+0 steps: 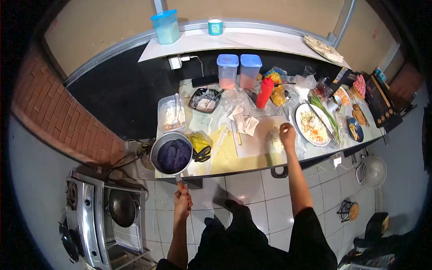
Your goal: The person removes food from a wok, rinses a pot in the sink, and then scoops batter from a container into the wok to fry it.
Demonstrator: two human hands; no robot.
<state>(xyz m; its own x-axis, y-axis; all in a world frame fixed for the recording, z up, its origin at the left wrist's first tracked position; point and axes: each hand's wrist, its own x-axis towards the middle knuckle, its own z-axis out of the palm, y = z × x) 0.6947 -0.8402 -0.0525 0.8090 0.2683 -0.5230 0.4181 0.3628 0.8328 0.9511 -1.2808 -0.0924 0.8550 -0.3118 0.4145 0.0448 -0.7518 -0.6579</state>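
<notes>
My left hand [182,201] is closed around the handle of a saucepan [191,158] at the table's left front corner. Dark purple contents [173,155] fill its inside. Over the right part of a pale cutting board [252,146], my right hand [288,134] has its fingers curled together; what they hold, if anything, is hidden. Beside those fingers lies a heap of finely chopped pale food [274,138]. A knife [237,134] rests along the board's left edge, near folded pale wrappers [244,122]. To the right is a white plate [299,118] of chopped white and orange food.
A yellow packet [198,143] with black scissors [204,154] touches the saucepan's right side. Behind stand a plastic tub [160,118], a black bowl [193,104], a red squeeze bottle [264,93] and two blue-lidded containers [227,72]. A stove [81,216] is at lower left.
</notes>
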